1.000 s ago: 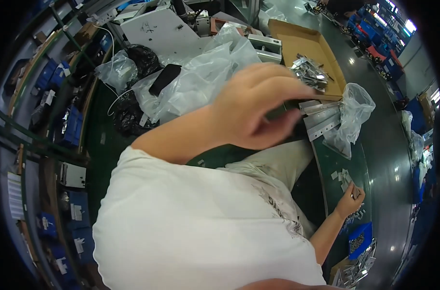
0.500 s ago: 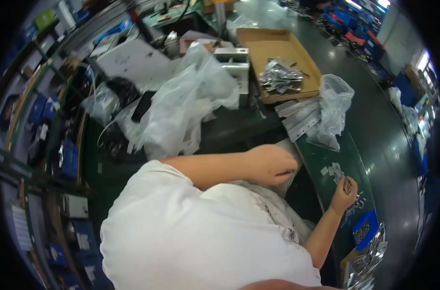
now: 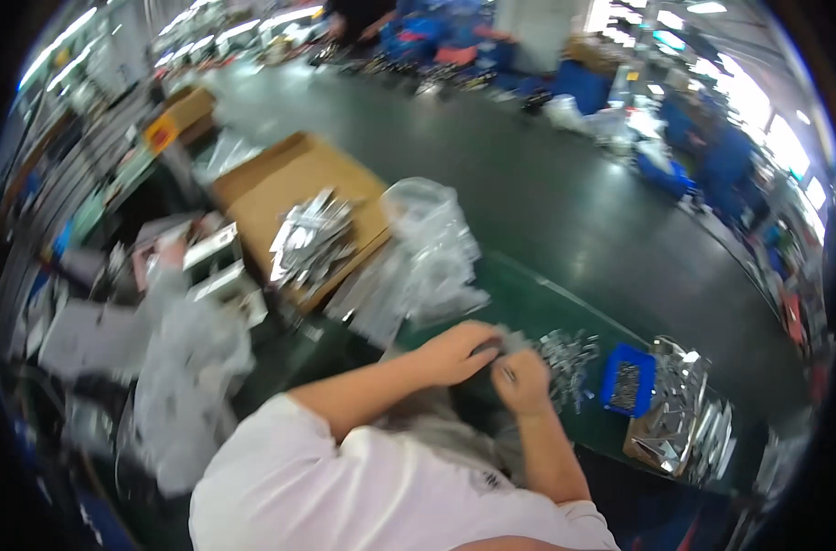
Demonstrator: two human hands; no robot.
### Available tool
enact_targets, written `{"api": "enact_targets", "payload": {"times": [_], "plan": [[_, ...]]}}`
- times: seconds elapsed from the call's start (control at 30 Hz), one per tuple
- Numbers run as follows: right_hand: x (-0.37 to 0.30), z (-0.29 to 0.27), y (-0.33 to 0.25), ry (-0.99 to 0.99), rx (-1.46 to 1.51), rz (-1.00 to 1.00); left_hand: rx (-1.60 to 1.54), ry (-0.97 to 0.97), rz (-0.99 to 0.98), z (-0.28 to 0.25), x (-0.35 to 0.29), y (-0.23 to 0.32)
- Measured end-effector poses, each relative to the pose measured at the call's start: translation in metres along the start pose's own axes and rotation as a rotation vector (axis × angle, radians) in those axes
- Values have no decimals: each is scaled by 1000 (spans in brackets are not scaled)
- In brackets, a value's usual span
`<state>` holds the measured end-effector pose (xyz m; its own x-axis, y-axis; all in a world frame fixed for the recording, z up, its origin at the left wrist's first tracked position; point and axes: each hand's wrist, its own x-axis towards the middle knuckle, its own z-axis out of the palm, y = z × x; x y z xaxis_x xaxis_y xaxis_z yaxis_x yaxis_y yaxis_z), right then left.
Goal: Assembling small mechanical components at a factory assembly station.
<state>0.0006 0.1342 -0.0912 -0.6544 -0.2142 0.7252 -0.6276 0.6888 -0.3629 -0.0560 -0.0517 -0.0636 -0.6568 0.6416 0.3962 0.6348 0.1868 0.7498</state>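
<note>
My left hand (image 3: 468, 353) is closed, its fingers curled at the near edge of the green table; a dark sliver shows at the fingertips, but I cannot make out what it is. Close beside it, my right hand (image 3: 522, 379) is closed round a small metal piece (image 3: 508, 374), mostly hidden by the fingers and blurred. Just beyond the two hands lie a few flat grey metal plates (image 3: 511, 341). To the right of my right hand spreads a loose pile of small shiny metal parts (image 3: 567, 360).
A blue bin (image 3: 630, 380) of small parts stands right, beside a carton of metal strips (image 3: 672, 409). A clear plastic bag (image 3: 433, 248) and a shallow cardboard box (image 3: 294, 174) holding metal pieces (image 3: 315, 237) lie farther left. More plastic (image 3: 184, 358) covers the left side.
My view has swung to the right. My hands, wide apart before, have come together at the table edge by the flat metal plates.
</note>
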Motion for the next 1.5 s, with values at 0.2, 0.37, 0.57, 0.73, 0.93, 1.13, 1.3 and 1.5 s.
{"api": "enact_targets", "payload": {"times": [0.2, 0.37, 0.57, 0.73, 0.93, 1.13, 1.3, 1.5], "plan": [[-1, -10, -3, 258, 70, 40, -380, -236, -160, 36, 20, -33], [2, -12, 3, 272, 73, 109, -506, -162, -186, 44, 21, -36], [16, -8, 13, 236, 48, 117, -419, 9, 0, 37, 22, -41], [17, -5, 18, 189, 38, 115, -405, 43, 6, 38, 22, -43], [9, -1, 19, 183, 20, 152, -384, 36, -81, 43, 19, -39], [11, -8, 19, 115, 8, 125, -395, 2, -122, 37, 22, -30], [21, -15, 17, 48, -3, -42, -322, -72, -39, 36, 24, -42], [8, -9, 18, 41, 54, 6, -355, -219, -24, 23, 29, -45]]}}
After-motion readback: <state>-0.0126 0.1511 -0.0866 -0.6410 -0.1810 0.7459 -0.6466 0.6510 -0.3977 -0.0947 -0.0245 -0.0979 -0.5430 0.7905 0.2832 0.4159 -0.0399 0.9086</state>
